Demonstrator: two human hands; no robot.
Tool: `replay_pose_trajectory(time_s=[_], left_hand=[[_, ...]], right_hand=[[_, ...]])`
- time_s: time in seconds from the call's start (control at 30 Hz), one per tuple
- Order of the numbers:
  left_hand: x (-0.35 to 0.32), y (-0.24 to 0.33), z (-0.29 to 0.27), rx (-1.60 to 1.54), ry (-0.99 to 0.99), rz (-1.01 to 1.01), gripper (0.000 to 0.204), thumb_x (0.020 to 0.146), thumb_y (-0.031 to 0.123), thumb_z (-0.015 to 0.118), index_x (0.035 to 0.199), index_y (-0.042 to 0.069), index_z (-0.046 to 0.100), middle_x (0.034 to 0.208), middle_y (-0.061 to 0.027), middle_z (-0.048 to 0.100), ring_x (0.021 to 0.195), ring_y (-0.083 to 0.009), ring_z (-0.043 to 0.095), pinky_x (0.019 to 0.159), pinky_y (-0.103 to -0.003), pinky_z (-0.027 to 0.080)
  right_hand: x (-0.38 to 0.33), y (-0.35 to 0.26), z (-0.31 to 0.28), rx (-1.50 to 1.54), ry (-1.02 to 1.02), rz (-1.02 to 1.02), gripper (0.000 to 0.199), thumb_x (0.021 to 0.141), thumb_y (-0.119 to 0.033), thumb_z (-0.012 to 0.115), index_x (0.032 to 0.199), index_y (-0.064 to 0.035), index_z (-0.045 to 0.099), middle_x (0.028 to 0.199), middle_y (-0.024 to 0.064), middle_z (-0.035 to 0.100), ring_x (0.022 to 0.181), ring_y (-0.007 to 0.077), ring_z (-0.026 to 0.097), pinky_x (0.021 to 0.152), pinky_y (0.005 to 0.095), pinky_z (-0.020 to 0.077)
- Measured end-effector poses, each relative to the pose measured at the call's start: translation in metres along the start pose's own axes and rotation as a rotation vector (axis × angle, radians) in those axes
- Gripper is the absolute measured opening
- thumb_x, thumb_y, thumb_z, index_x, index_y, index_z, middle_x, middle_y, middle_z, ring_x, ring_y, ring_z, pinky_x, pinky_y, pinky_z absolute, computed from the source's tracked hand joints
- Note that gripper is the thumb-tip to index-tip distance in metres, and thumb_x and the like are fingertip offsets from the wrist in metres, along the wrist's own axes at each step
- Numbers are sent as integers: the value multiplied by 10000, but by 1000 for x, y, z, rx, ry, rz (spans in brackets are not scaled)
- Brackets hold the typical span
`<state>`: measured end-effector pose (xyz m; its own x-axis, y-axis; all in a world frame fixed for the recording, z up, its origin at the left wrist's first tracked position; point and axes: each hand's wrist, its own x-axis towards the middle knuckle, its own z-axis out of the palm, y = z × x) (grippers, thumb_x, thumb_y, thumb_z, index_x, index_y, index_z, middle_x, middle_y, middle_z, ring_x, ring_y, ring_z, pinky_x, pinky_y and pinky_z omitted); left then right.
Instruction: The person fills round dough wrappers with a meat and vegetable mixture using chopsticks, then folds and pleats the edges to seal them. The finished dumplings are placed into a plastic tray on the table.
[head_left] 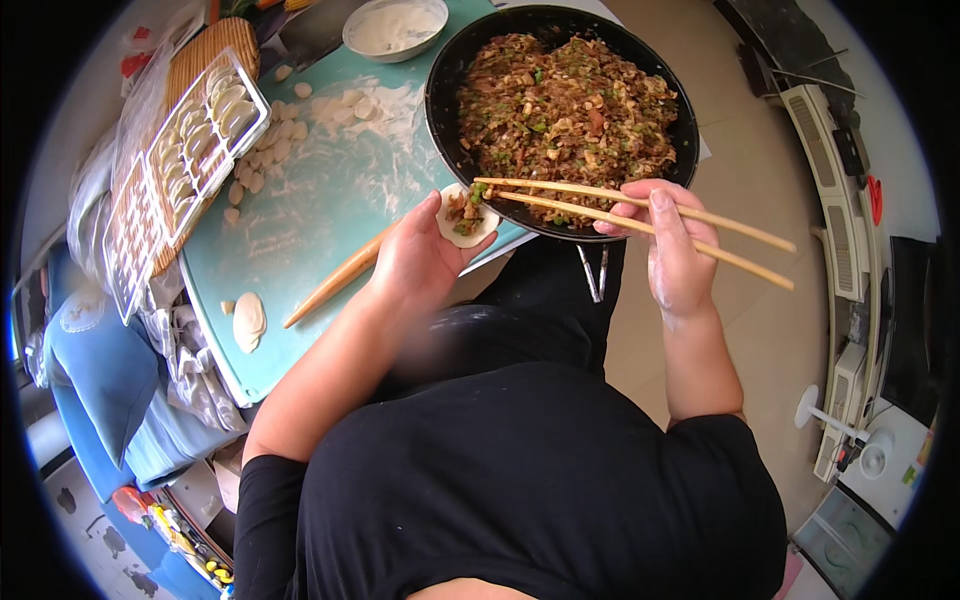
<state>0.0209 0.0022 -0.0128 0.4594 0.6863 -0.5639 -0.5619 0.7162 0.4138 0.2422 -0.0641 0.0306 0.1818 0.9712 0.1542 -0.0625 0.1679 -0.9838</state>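
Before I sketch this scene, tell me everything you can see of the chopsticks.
The chopsticks are a long, slim, pale-tan pair that looks wooden, narrowing toward the tips. The right hand grips them, thicker ends jutting past it. Slightly spread, they point left across the near part of the pan, tips by the filling on the wrapper; exact contact is unclear.

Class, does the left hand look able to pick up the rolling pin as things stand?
Probably not: the rolling pin lies close by, largely uncovered, but the left hand is holding a wrapper with filling on it, so its grip seems taken.
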Motion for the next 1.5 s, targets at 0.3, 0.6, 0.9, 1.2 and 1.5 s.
replay_pose_trajectory(time_s=[0.3,0.6,0.9,1.2,1.5], left_hand=[[-2,-2,-8,-76,-42,11,380,974,272,260,1163,-13,426,1207,-156,488,1132,-286,476,984,-449,383],[-6,0,-6,-103,-22,7,386,970,275,278,1168,-24,420,1216,-168,483,1138,-312,475,979,-447,390],[-3,-1,-11,-124,-42,5,378,967,269,289,1171,-19,424,1205,-166,491,1130,-312,483,966,-446,403],[-7,-1,-27,-128,-60,25,344,955,250,338,1168,-2,436,1196,-152,502,1116,-303,496,962,-440,407],[-19,4,-28,-184,-107,50,377,955,280,338,1182,-7,427,1203,-161,504,1112,-309,504,970,-449,402]], right_hand=[[-12,-22,25,-566,-430,-632,124,798,-30,556,894,37,597,789,139,596,656,257,592,579,319,491],[-13,-16,9,-376,-151,-443,160,874,-56,445,931,43,557,763,150,586,682,225,586,628,304,485],[-18,-6,19,-437,-225,-497,117,833,-14,485,885,35,577,759,142,601,667,236,584,623,305,478],[-17,-12,13,-210,-121,-387,168,914,-80,417,913,39,536,798,137,563,680,214,589,623,311,514],[-23,-16,27,-362,-234,-416,135,881,-68,448,875,15,555,741,128,609,642,204,574,616,304,473]])
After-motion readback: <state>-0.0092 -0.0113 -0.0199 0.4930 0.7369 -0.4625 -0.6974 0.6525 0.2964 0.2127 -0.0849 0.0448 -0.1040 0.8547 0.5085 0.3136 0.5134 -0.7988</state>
